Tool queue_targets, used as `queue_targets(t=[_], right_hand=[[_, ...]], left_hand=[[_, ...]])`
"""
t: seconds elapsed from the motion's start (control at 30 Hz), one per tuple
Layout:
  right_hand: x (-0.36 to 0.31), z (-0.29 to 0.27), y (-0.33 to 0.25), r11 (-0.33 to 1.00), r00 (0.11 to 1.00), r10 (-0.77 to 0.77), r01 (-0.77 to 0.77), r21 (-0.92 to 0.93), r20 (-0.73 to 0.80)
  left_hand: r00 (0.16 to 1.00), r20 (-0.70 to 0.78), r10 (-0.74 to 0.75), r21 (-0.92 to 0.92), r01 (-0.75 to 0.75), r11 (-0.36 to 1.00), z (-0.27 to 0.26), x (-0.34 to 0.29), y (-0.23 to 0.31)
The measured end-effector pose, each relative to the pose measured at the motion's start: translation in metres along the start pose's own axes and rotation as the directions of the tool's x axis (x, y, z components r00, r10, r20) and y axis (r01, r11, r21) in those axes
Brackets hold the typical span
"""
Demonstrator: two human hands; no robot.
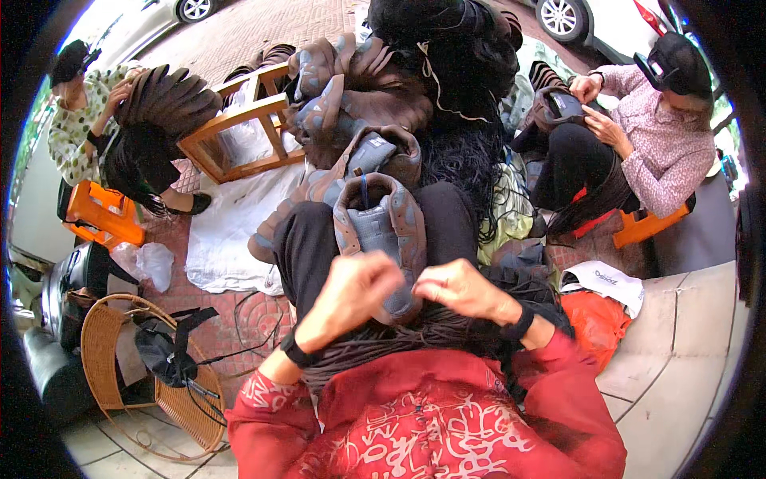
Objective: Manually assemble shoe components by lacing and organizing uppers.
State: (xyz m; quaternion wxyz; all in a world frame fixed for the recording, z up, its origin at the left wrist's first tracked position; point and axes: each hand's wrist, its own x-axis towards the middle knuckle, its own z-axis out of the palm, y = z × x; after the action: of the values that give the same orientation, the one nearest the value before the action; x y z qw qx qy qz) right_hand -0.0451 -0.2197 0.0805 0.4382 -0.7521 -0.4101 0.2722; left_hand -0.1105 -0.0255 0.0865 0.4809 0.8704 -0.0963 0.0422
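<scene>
A brown and grey-blue shoe upper [381, 227] lies on my lap between my knees, its collar away from me and its toe toward me. Over the left side of its toe end is my left hand [355, 291], fingers curled in and partly smeared by motion. At the right side of the toe, my right hand [463, 289] is closed, thumb and forefinger pinched together. Whatever thin thing either hand may hold does not show. Brown cords [415, 339] lie in a bundle across my lap below the hands. Just beyond the shoe sits another similar upper [383, 152].
Ahead are stacked uppers [359, 104], a wooden stool frame [239, 128] on its side, and a heap of black cords [463, 168]. People sit at left [88, 104] and right [662, 136], handling uppers. A wicker chair [104, 351] stands left; an orange bag [594, 323] lies right.
</scene>
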Motion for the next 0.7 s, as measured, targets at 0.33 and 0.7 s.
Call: queue_targets(t=[0.33, 0.7], right_hand=[[0.104, -0.035, 0.03, 0.913, 0.903, -0.31, 0.194, -0.359, -0.299], [0.076, -0.062, 0.058, 0.937, 0.964, 0.017, 0.077, 0.34, -0.266]], left_hand=[[0.996, 0.092, 0.016, 0.438, -0.055, 0.897, -0.006, 0.087, -0.059], [0.984, 0.125, -0.128, -0.519, 0.174, 0.837, -0.009, 0.079, -0.055]])
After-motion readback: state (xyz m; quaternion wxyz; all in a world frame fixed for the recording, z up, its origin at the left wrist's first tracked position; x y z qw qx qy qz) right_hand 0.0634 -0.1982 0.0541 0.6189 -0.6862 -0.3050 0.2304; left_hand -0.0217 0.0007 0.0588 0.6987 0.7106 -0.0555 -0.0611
